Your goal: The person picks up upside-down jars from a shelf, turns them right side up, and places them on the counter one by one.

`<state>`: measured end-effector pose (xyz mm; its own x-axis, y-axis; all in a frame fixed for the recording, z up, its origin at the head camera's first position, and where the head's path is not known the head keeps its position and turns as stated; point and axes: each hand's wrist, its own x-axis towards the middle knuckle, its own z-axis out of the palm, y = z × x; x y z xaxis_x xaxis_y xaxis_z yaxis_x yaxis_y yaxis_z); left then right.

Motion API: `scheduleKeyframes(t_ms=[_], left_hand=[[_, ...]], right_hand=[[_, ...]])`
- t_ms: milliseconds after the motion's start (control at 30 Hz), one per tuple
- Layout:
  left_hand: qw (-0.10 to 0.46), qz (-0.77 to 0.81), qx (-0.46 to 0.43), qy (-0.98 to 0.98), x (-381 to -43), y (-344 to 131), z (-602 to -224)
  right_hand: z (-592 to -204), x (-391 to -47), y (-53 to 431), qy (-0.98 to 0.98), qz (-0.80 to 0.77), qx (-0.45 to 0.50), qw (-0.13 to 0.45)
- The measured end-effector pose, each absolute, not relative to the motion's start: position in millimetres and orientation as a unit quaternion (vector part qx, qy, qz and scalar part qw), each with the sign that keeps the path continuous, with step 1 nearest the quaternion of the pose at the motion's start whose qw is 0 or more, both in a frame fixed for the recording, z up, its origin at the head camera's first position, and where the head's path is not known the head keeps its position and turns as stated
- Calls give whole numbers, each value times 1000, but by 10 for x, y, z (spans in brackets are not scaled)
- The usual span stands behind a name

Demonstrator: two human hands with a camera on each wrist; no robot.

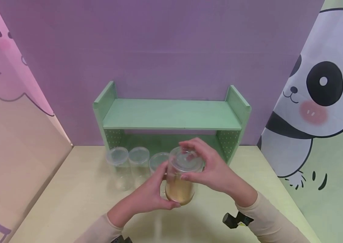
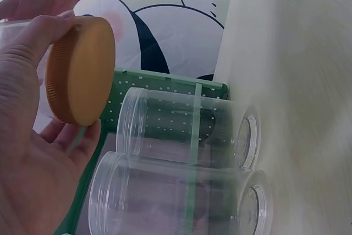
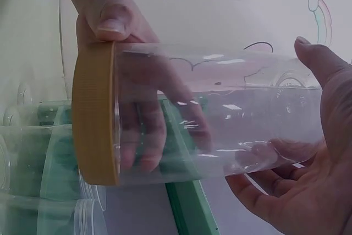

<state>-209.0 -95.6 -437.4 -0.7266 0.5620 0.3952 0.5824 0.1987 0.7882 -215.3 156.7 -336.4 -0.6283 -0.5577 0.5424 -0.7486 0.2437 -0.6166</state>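
A clear plastic jar (image 1: 186, 163) with a gold screw lid (image 2: 91, 72) is held tilted above the table, its lid end down. My left hand (image 1: 147, 197) grips it low, with the thumb at the lid and the fingers along the wall behind. Around the upper, base end my right hand (image 1: 212, 168) curls its thumb and fingers. Nothing shows inside the jar. Behind it, clear lidless jars stand upright: one at the left (image 1: 120, 168), one beside it (image 1: 139, 165), and a third (image 1: 158, 158) partly hidden by my left hand and the held jar.
A green two-tier shelf (image 1: 171, 114) stands at the back against a purple wall (image 1: 171, 50). The jars are in front of its lower tier. Pale tabletop (image 1: 74, 202) spreads on both sides. Printed panels, one with a panda (image 1: 320, 98), rise left and right.
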Motion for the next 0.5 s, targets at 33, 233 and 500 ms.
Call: scheduleKeyframes(t_ms=[33,233,500], left_hand=[[6,-514,-370,-774,-2096,-957,-4379],[-21,-519,-378,-766,-2130,-944,-4425],[-24,-506,-369,-779,-2134,-1012,-4382]], right_hand=[[-3365,-2154,1568,-780,452,419,108],[-3367,-2145,1574,-773,462,421,109],[-3379,-2163,1660,-758,472,436,115]])
